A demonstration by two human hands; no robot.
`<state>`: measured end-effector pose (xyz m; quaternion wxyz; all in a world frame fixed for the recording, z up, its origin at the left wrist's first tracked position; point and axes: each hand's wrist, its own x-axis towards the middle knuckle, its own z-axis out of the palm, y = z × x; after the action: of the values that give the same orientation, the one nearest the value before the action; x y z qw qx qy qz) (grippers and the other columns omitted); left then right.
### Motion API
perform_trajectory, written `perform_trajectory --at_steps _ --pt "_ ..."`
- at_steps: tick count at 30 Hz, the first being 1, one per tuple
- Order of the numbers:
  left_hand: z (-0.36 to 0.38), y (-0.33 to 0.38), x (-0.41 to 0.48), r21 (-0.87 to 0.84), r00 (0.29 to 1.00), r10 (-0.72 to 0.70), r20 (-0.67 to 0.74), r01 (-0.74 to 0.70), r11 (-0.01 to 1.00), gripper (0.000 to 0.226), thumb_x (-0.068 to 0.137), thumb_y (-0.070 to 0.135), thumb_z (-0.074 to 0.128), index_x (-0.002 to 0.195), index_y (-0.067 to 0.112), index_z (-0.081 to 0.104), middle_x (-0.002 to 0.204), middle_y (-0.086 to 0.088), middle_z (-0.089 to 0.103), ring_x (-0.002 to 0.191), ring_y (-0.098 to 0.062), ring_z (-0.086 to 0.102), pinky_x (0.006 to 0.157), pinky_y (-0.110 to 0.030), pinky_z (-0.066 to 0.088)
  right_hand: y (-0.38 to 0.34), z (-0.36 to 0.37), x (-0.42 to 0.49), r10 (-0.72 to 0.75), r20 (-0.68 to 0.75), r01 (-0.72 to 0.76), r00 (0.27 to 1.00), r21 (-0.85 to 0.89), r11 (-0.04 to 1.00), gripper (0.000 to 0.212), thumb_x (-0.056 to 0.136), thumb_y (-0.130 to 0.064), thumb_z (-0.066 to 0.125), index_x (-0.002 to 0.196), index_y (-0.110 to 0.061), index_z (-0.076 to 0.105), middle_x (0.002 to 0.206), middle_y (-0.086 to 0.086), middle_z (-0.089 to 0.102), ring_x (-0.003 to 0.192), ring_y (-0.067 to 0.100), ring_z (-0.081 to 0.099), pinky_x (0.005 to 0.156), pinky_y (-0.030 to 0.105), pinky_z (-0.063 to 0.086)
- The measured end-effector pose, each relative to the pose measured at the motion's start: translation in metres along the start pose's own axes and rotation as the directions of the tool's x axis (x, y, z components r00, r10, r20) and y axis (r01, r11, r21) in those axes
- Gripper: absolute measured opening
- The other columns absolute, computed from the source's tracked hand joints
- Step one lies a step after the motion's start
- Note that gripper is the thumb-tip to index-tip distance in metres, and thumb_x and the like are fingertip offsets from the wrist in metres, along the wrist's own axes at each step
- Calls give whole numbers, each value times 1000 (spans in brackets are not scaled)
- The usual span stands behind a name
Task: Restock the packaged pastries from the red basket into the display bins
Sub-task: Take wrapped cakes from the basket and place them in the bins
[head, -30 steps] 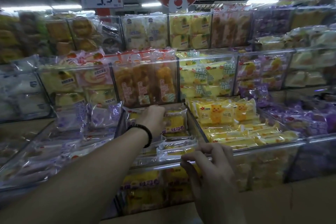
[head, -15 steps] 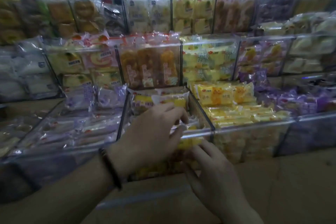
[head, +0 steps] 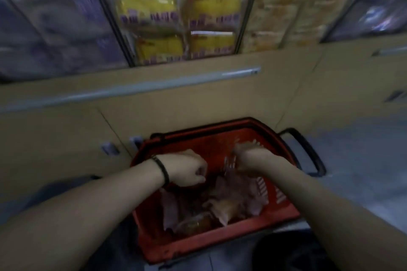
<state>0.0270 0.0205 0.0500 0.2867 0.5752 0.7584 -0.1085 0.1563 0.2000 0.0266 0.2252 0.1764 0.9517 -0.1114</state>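
Note:
The red basket [head: 284, 211] with black handles stands on the floor below the display. Several packaged pastries [head: 222, 202] in purple and orange wrappers lie in it. Both of my hands reach down into it. My left hand [head: 187, 170], with a black wristband, hovers over the left side of the pile with its fingers curled. My right hand [head: 246, 158] is at the far right of the pile, fingers pointing down and blurred. Motion blur hides whether either hand holds a pack. Clear display bins [head: 176, 22] with yellow packs are above.
A tan cabinet front [head: 198, 103] with a pale rail runs between the bins and the basket. Bins of purple packs [head: 55, 28] are to the left and pale packs [head: 290, 11] to the right. Grey floor [head: 356, 160] lies to the right of the basket.
My view has dropped from the display bins to the floor. Both hands have left the front bin of yellow packs and come down into the red basket.

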Motion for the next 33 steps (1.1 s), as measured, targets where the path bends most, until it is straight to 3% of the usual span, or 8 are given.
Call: perform_trajectory --at_steps 4,8,11,16,19,21,26,33 --pt "13 -5 23 73 988 -57 141 47 996 37 102 43 56 121 17 73 130 -11 69 118 -35 66 90 -31 52 4 55 17 111 251 -121 962 24 992 60 78 -43 82 132 -26 64 117 2 74 107 25 72 83 26 57" --pt "11 1 29 20 983 -33 180 29 999 37 108 43 53 130 19 70 136 -7 66 123 -31 61 90 -30 46 -12 108 31 124 187 -143 974 91 986 109 53 -74 82 147 -30 49 157 7 47 134 28 56 105 29 49" --pt "16 -9 30 -5 970 -75 231 79 997 37 108 44 52 132 21 68 135 -5 65 122 -29 61 96 -35 52 -31 134 38 30 338 -61 941 81 995 75 83 -70 69 148 -36 52 165 3 38 137 22 45 106 13 40" --pt "28 -29 25 74 928 -158 338 141 987 45 106 50 53 133 18 68 135 -6 68 123 -29 63 102 -37 53 -44 140 40 4 374 -6 927 4 1000 61 107 -53 45 162 -31 32 170 2 26 157 27 22 126 36 11" --pt "29 -35 24 63 933 -158 323 145 987 51 103 52 60 141 19 62 142 -7 64 130 -29 60 102 -34 52 -28 127 55 62 461 -143 885 144 979 44 101 -38 64 143 -28 56 155 8 51 137 37 53 118 43 39" --pt "27 -37 23 -2 954 -143 263 149 989 61 96 53 70 146 22 55 146 -7 61 132 -29 58 98 -31 51 -18 112 67 109 457 -242 883 244 939 33 87 -46 73 112 -24 68 127 14 72 99 37 74 89 55 61" --pt "27 -34 25 -201 993 -98 62 109 973 87 83 54 84 152 25 41 143 -6 58 128 -28 58 101 -39 53 -24 53 74 -124 454 -294 883 738 607 56 71 -23 87 119 -1 69 108 28 75 104 51 71 94 62 58" --pt "19 -45 25 -362 963 -237 -127 178 915 28 89 37 84 105 27 63 97 6 62 92 -18 62 71 -29 44 -13 58 83 -243 412 -321 878 885 338 21 83 -10 81 103 -6 79 108 21 74 105 39 69 103 54 52"
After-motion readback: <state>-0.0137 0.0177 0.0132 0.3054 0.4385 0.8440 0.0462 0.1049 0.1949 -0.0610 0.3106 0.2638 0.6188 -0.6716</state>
